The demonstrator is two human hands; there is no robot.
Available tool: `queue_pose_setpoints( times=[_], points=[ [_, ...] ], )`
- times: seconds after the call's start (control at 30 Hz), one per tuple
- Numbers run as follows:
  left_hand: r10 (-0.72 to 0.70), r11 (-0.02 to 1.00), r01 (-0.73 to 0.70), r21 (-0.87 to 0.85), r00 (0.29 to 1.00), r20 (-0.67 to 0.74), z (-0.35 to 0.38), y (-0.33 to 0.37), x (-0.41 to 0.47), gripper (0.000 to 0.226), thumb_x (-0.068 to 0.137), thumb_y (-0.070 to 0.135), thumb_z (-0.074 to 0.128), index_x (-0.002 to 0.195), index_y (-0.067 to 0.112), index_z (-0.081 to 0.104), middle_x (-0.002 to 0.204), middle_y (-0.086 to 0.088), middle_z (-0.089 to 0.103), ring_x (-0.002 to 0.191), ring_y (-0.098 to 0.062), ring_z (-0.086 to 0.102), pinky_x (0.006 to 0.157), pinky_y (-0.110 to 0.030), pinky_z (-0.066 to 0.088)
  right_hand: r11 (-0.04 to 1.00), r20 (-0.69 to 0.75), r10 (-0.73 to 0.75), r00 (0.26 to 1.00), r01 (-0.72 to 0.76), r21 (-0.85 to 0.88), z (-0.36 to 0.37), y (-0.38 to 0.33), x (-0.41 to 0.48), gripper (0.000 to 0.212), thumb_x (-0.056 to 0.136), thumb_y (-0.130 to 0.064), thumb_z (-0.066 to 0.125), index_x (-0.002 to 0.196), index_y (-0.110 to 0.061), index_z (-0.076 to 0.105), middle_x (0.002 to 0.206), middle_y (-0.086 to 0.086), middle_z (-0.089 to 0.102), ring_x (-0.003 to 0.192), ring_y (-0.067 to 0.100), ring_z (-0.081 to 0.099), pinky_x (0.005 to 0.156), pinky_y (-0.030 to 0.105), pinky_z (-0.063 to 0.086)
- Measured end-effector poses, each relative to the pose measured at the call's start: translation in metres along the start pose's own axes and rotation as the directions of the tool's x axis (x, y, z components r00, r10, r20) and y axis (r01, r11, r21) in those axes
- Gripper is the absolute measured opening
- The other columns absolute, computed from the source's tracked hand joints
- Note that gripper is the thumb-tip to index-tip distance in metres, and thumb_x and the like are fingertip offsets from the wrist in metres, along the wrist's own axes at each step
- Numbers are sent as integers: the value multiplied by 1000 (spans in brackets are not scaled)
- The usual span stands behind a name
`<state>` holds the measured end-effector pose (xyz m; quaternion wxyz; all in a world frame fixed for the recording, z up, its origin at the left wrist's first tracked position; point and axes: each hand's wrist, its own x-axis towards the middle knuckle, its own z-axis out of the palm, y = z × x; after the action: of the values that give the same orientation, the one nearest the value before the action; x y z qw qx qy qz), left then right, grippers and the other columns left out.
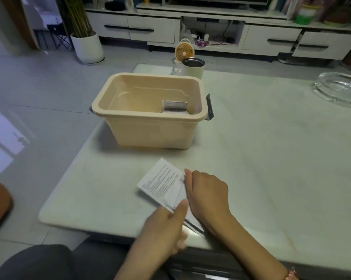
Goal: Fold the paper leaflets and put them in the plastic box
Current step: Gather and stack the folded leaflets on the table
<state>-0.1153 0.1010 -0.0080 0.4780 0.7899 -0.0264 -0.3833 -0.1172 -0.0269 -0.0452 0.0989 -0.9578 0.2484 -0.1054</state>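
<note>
Leaflet (162,183) is pinched by left hand (166,229) at its near corner, right hand (208,193) at its right edge.

Tiny unreadable print on leaflet (162,181); edge perhaps under right hand (208,194)

Open-topped plastic box (150,132) on the table (271,158): folded leaflets (174,107) occupy its right side, and the left of its floor lies bare. A bare strip of table separates the box from the leaflet (160,182) near the front edge, with a wider bare stretch to the right. Obstacles: a cup (192,68) just behind the box's far right corner, and a glass ashtray (340,87) well apart at far right.
</note>
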Motion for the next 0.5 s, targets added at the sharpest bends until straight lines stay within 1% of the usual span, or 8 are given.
queue_pose_setpoints(
  times=[0.07,0.1,0.17,0.2,0.27,0.33,0.43,0.5],
  points=[
    [206,841,-50,539,951,-233,-21,-5,1,39,92,52,40,81,18,56,83,5,64,82,-19,61,76,-29,47,997,-101,-35,994,28,-70,5,-2,-1,39,94,-27,38,60,-17,53,55,1,56,50,23,55,46,26,24],
    [385,765,-87,638,857,-344,-22,-2,1,33,93,48,39,82,21,55,86,8,60,86,-18,56,74,-27,41,995,-182,-50,982,33,-98,7,-2,0,37,88,-25,41,53,-17,50,47,0,50,42,22,49,45,24,20],
    [652,710,-363,604,663,-368,-10,5,10,24,94,35,36,89,24,56,89,10,57,88,-14,50,72,-22,34,993,-280,-67,958,36,-114,13,-2,-1,30,82,-20,47,53,-15,49,48,2,47,42,22,44,47,25,19],
    [712,686,-511,518,621,-329,1,6,20,26,93,33,34,90,24,58,89,13,57,87,-10,49,73,-16,34,994,-312,-78,947,50,-99,16,-2,-1,21,78,-14,55,58,-14,50,52,3,47,45,22,44,48,26,21],
    [680,726,-598,338,698,-226,19,5,42,32,90,33,30,97,23,59,93,15,59,91,-5,51,81,-12,38,997,-338,-59,939,70,22,19,-3,-5,15,66,-3,66,72,-10,54,63,5,51,52,21,45,48,27,28],
    [635,764,-567,309,747,-198,27,2,63,35,88,28,31,106,20,60,100,6,64,97,-14,57,84,-30,46,986,-358,-44,933,98,133,20,-1,-8,22,66,0,62,86,-8,56,72,7,55,57,21,49,49,27,35],
    [688,684,-542,487,702,-186,31,-3,80,36,89,20,33,111,16,61,108,0,65,103,-21,58,90,-34,45,954,-268,58,962,25,298,15,1,-9,20,80,-2,52,98,-8,58,86,7,60,73,24,56,64,29,39],
    [754,586,-532,612,635,-170,36,-8,84,34,87,19,37,108,13,63,115,-4,64,111,-23,57,94,-34,42,920,-133,193,972,-132,369,15,4,-10,23,87,-2,43,102,-12,58,97,3,61,86,20,53,75,26,28]
  ],
)
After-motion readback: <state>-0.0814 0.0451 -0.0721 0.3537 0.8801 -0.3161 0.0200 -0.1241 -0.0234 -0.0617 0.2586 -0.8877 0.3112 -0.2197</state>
